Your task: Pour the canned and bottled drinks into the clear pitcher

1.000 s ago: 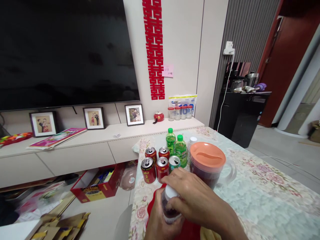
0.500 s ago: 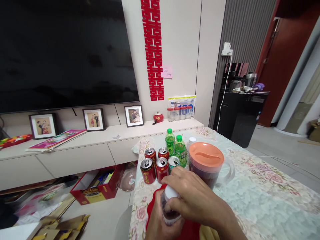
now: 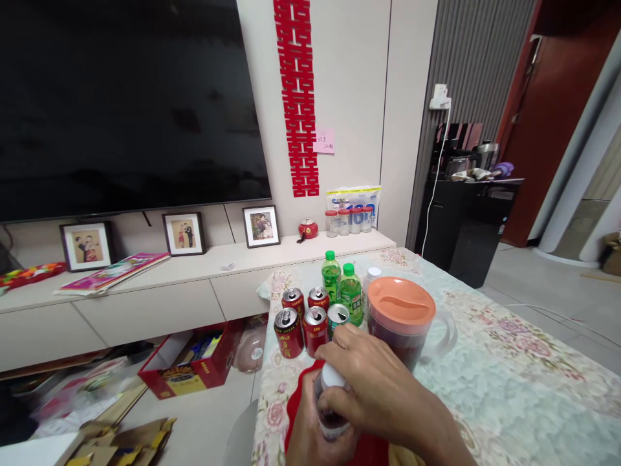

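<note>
In the head view, a small clear bottle (image 3: 330, 428) with dark contents stands over a red mat or tray (image 3: 297, 391) at the table's near side. My left hand (image 3: 310, 430) is wrapped round its body. From above, my right hand (image 3: 371, 382) closes on the bottle's white cap (image 3: 332, 377), with the thumb against the near side. Just beyond my right hand is a pitcher (image 3: 402, 304) with an orange lid and dark liquid. Opened red drink cans (image 3: 315, 330) and a teal can (image 3: 338, 314) stand past my fingers.
Two green drink bottles (image 3: 350, 294) and a white-capped bottle (image 3: 373, 274) stand behind the cans. A flowered cloth covers the table (image 3: 504, 375). Yellow fabric (image 3: 406, 455) lies at the near edge. A low cabinet (image 3: 233, 257) carries framed photos and red-lidded jars (image 3: 343, 222).
Both hands keep their grip on the bottle and its cap, in nearly the same place. The whole view has shifted very slightly.
</note>
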`<state>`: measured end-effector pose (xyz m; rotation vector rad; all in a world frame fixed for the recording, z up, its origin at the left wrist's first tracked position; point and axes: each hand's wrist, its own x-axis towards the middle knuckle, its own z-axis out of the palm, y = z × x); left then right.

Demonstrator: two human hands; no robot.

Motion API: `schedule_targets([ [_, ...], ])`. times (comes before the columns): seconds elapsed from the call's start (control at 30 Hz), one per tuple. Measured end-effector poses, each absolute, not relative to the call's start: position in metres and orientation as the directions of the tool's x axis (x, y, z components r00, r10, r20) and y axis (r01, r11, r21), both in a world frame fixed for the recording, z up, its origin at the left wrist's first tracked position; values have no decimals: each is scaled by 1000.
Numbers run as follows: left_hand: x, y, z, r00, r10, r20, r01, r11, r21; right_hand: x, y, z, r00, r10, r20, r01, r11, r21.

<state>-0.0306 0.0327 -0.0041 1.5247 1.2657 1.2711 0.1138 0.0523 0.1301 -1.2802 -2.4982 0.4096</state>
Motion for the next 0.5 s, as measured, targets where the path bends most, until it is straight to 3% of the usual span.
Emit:
schedule_targets([
  [0.2, -30, 31, -6, 8, 989, 146, 164, -145, 976, 112, 51, 133, -541, 834, 108, 754, 538, -377],
  [0.5, -29, 29, 1, 12, 987, 160, 146, -160, 976, 109, 51, 132, -519, 850, 97, 760, 510, -403],
])
